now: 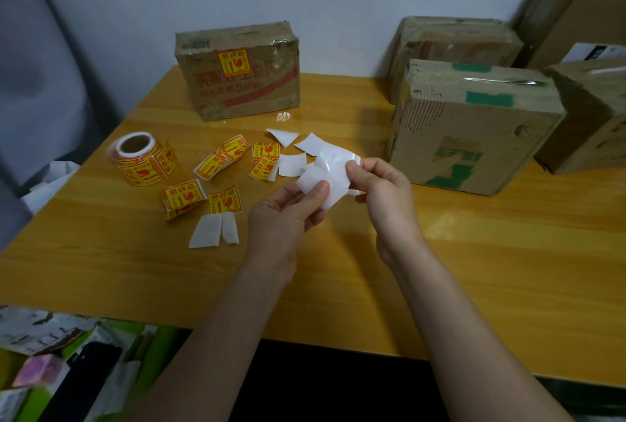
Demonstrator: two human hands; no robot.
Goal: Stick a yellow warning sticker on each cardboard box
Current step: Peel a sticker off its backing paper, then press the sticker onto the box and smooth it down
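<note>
My left hand (pixel 288 211) and my right hand (pixel 382 184) pinch one white-backed sticker piece (pixel 330 177) between them above the wooden table (pixel 474 269); its printed side faces away. A roll of yellow warning stickers (pixel 144 157) lies at the left. Several cut yellow stickers (pixel 225 200) lie loose beside it. A cardboard box (pixel 244 89) at the back carries a yellow sticker (pixel 234 63) on its front. A second cardboard box (pixel 471 130) with green tape stands to the right of my hands and shows no sticker.
White backing scraps (pixel 213 230) lie on the table near the stickers. More cardboard boxes (pixel 450 42) are stacked at the back right against the wall. Clutter of papers and packets (pixel 61 354) lies below the table's front left edge.
</note>
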